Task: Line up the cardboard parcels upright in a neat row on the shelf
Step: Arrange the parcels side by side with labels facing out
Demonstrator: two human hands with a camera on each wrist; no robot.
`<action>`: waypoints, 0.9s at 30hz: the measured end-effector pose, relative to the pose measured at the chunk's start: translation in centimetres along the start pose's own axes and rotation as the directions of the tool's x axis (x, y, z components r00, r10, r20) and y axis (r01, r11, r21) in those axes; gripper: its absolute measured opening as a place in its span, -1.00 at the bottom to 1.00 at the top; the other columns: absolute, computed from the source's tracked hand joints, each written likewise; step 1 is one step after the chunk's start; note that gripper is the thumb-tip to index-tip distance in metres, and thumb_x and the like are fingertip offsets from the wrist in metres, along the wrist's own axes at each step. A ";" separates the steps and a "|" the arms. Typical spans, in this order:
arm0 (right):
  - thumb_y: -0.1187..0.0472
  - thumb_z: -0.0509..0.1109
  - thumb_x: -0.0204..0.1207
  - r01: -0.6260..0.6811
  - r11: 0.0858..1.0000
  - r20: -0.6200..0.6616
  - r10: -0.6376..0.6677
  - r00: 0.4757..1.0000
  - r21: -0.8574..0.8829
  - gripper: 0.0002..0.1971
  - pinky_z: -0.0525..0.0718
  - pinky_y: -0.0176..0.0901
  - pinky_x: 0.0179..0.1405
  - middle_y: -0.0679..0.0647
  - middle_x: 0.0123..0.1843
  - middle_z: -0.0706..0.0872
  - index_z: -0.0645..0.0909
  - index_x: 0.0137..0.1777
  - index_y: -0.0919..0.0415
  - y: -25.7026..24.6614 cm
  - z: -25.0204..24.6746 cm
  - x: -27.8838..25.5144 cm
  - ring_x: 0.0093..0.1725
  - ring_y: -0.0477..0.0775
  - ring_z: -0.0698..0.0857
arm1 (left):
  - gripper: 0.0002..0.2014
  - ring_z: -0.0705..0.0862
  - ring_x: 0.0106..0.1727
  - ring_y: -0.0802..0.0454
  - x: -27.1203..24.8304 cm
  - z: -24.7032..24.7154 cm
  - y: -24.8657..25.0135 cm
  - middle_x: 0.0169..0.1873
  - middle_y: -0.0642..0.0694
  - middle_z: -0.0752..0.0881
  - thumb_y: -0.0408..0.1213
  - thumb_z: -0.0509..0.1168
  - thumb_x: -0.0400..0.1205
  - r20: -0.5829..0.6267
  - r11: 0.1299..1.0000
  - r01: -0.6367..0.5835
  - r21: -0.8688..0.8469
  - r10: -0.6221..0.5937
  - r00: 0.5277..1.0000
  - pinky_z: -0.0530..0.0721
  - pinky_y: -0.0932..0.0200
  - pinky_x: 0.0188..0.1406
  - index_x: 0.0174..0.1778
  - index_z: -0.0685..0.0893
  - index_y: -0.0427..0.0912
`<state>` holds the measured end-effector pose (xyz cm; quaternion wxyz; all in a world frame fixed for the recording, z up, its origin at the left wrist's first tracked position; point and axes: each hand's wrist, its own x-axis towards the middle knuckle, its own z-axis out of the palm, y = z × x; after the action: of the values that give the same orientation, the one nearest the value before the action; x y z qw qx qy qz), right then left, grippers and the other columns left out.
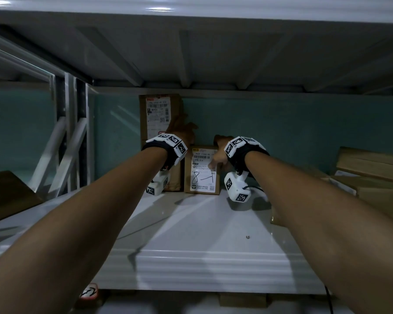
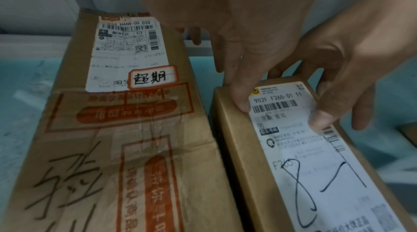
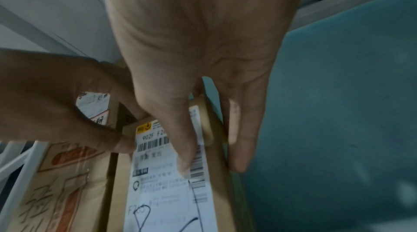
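Note:
A small cardboard parcel (image 1: pixel 202 175) with a white label marked "8-1" stands upright at the back of the white shelf (image 1: pixel 202 234). A taller printed parcel (image 1: pixel 159 132) stands upright just to its left, with a thin gap between them. My left hand (image 1: pixel 186 137) pinches the small parcel's (image 2: pixel 300 164) top left corner, thumb (image 2: pixel 241 102) on the front. My right hand (image 1: pixel 218 155) grips the top right corner, thumb (image 3: pixel 185 162) on the label and fingers (image 3: pixel 239 146) down the right side. The tall parcel (image 2: pixel 126 128) is not held.
Several flat cardboard parcels (image 1: pixel 370 175) lie stacked at the right end of the shelf. A brown board (image 1: pixel 7 193) sits at the far left beyond the white shelf uprights (image 1: pixel 73 137). The upper shelf (image 1: pixel 191 53) hangs low overhead; a teal wall (image 1: pixel 293 132) closes the back.

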<state>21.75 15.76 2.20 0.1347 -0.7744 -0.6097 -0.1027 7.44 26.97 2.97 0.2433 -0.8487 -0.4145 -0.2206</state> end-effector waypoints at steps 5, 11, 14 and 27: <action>-0.17 0.63 0.20 0.037 0.995 -0.023 -0.039 0.999 -0.091 0.00 0.71 0.16 0.14 0.20 0.43 0.57 0.21 0.55 0.16 -0.4 -0.3 0.1 0.25 0.30 0.68 | -0.60 -0.15 0.65 -0.25 -0.2 -0.5 -0.5 0.64 -0.06 0.14 -0.07 0.43 0.45 0.014 0.998 0.000 -0.060 0.001 1.000 -0.06 -0.23 0.63 0.23 0.65 0.09; -0.06 0.68 0.14 0.070 0.997 -0.027 -0.069 0.997 0.035 -0.05 0.79 0.11 -0.04 0.20 0.30 0.66 0.25 0.46 0.13 -0.3 0.1 0.2 0.02 0.22 0.78 | -0.57 -0.08 0.65 -0.21 0.3 -0.2 -0.6 0.61 -0.03 0.22 -0.07 0.43 0.43 0.052 1.000 0.023 -0.020 -0.021 0.998 0.08 -0.32 0.58 0.24 0.65 0.09; -0.02 0.69 0.17 0.078 0.994 -0.037 -0.075 0.996 0.083 -0.09 0.78 -0.03 -0.19 0.10 0.08 0.71 0.26 0.44 0.16 -0.1 0.3 0.6 -0.19 0.04 0.76 | -0.58 0.01 0.63 -0.20 0.3 0.7 -1.0 0.55 0.02 0.32 -0.01 0.43 0.39 0.032 0.999 0.023 0.047 -0.025 0.999 0.22 -0.36 0.50 0.19 0.64 0.16; 0.07 0.69 0.18 0.055 0.988 -0.057 -0.047 0.997 0.142 -0.09 0.79 -0.03 -0.21 0.06 0.04 0.67 0.23 0.45 0.11 -0.6 1.4 1.4 -0.07 0.11 0.75 | -0.56 -0.01 0.65 -0.22 0.0 0.4 -0.5 0.52 -0.07 0.38 -0.06 0.30 0.58 0.025 0.986 -0.059 0.158 0.056 0.998 -0.12 -0.22 0.63 0.39 0.55 -0.04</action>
<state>21.53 17.62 1.33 0.2034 -0.7438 -0.6313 -0.0827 7.13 27.45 2.81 0.3122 -0.8404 -0.4086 -0.1712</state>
